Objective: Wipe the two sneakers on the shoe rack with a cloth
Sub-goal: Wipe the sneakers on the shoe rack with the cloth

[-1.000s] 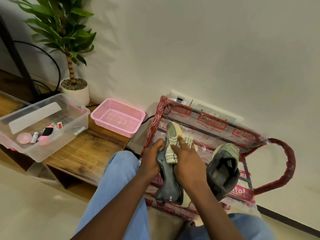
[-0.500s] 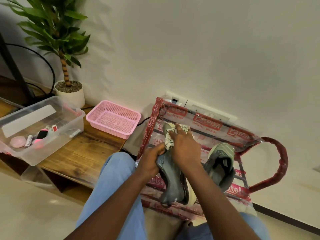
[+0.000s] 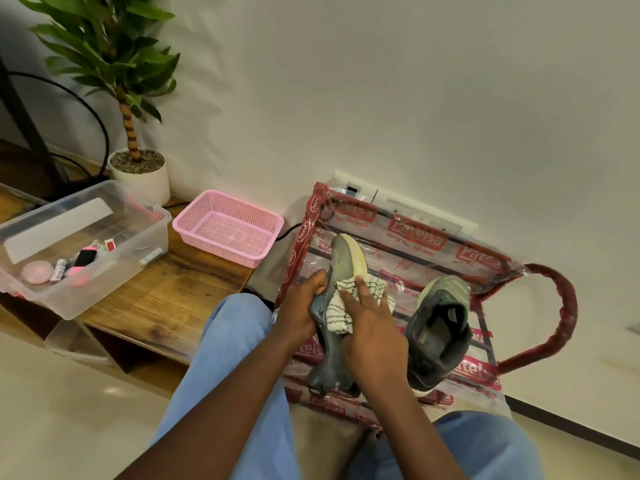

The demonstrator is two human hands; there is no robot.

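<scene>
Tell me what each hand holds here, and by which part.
The left hand grips the grey sneaker around the middle of its upper. The right hand presses the striped cloth against that sneaker with spread fingers.

This looks like a corner of a home, probably by an entrance: a shoe rack (image 3: 561, 306), its plastic wrapping on, stands against a plain white wall (image 3: 381, 81) with a worn grey sneaker (image 3: 440, 327) on it. Beside it, a low wooden counter (image 3: 166, 299) carries a potted plant (image 3: 145, 181), a pink plastic basket (image 3: 221, 249) and a clear storage box (image 3: 86, 296) of small household oddments. A socket panel (image 3: 426, 211) sits low on the wall, above a pale glossy floor (image 3: 52, 410).
</scene>
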